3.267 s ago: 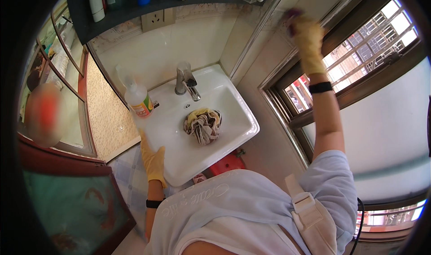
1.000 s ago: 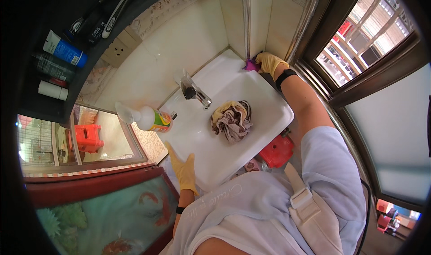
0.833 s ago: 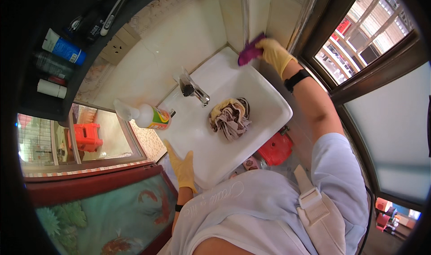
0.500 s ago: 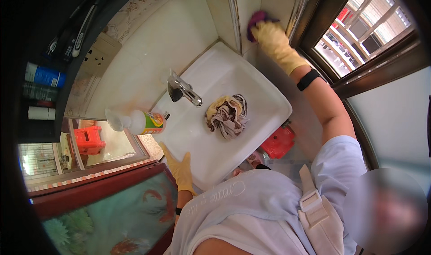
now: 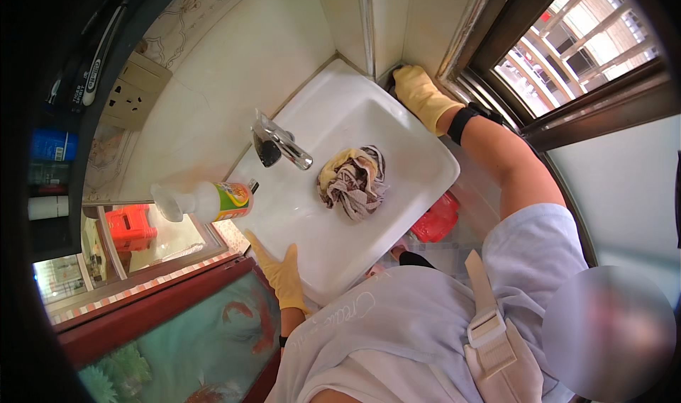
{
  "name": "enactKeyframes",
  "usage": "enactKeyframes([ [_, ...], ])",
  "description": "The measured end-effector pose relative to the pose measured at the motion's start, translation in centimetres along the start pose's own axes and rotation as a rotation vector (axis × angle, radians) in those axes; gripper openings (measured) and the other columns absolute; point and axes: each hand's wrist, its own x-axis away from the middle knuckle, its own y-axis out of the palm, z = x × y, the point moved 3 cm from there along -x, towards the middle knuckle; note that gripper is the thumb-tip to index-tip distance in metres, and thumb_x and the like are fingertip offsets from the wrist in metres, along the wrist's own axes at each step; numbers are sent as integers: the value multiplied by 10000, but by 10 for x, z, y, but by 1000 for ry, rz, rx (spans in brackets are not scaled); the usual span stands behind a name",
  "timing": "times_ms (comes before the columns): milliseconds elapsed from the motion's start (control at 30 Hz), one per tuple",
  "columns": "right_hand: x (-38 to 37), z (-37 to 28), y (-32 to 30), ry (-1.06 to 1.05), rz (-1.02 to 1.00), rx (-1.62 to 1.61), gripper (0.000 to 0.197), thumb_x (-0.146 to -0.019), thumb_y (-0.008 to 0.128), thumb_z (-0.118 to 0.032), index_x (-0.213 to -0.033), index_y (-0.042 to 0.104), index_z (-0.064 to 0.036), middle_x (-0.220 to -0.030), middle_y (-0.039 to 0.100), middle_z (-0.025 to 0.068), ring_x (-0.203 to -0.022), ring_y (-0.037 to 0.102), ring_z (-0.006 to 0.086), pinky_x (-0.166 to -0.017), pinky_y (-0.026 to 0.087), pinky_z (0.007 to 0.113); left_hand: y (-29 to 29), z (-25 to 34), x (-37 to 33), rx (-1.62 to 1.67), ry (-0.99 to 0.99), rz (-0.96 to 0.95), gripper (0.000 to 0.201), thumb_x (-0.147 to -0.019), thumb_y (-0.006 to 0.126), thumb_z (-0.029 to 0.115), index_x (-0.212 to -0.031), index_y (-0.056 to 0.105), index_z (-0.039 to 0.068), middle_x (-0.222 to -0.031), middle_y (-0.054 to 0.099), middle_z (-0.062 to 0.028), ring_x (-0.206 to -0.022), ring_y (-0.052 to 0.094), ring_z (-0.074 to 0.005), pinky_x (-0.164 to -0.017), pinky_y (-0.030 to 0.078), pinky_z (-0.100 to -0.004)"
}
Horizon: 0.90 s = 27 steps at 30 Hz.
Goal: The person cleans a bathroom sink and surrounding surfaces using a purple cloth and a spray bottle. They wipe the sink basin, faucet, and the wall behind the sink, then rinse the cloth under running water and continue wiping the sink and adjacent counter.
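Observation:
My right hand [image 5: 422, 94], in a yellow rubber glove, is pressed against the wall just behind the sink's right corner. Its fingers are closed over the purple cloth [image 5: 391, 75], of which only a dark edge shows. My left hand [image 5: 282, 272], gloved the same way, rests on the front left edge of the white sink [image 5: 438, 148] with thumb and fingers apart, holding nothing. A crumpled striped rag [image 5: 355, 187] in brown, white and yellow lies in the basin. Above it juts the chrome faucet [image 5: 284, 141].
A white bottle [image 5: 230, 201] with a green and orange label stands at the sink's left corner. A red-framed panel with a fish picture [image 5: 184, 325] is at lower left. Black shelf [image 5: 60, 240] at far left; window frame [image 5: 514, 112] at right. A red container [image 5: 436, 220] sits below the sink.
My right hand has come down the wall with the purple cloth, toward the sink's corner, and now mostly covers it. My left hand stays on the sink's edge. The whole view has shifted slightly.

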Motion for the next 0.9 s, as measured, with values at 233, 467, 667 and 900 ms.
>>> enactKeyframes([
  [233,75,22,-109,570,-41,-558,275,-938,550,-271,-1023,706,-61,-1028,687,180,-994,659,387,-834,543,463,-8,10,11,7,-37,9,960,-774,663,-31,-1569,134,70,-1619,154,-143,-1492,140,-255,-1206,100,-358],
  [467,109,51,-23,726,166,-600,313,-982,494,-325,-1026,672,-71,-1023,677,210,-935,665,388,-809,540,469,-6,-8,-2,-179,107,-24,957,-791,703,14,-1562,138,48,-1617,148,-165,-1492,143,-270,-1206,109,-363],
  [667,247,58,-19,547,346,-221,173,-948,519,-188,-998,667,-114,-895,621,130,-789,670,323,-656,556,453,-12,-13,4,-198,135,13,960,-784,724,49,-1556,153,35,-1610,152,-185,-1490,148,-287,-1209,110,-382],
  [900,221,62,-61,660,248,-611,144,-895,576,-179,-945,703,-130,-819,669,143,-794,684,318,-692,546,454,-11,-6,8,-252,171,10,946,-803,717,69,-1554,143,25,-1612,132,-198,-1492,130,-303,-1209,102,-393],
])
